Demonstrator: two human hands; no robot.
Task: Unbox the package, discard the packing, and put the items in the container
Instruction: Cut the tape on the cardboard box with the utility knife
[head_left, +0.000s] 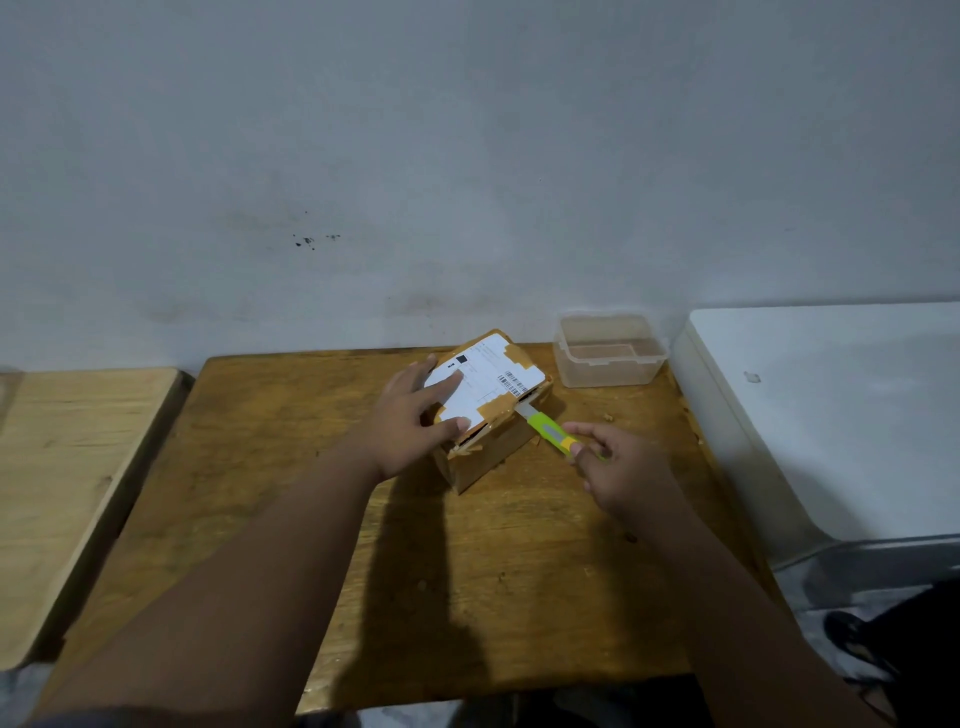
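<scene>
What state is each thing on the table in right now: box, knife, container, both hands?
Cardboard box: taped, top seam partly slit, flaps not yet lifted.
Shipping label: stuck on the box top.
Utility knife: blade out, tip in the box's top seam.
Plastic container: open, empty, no lid.
Left hand: flat on the box top.
Right hand: gripping the knife.

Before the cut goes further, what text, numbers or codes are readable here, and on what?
White shipping label on the brown taped cardboard box: printed lines, a black square and a barcode, all too small and blurred to read.
Green and yellow utility knife: no readable text.
Clear plastic container: none.
</scene>
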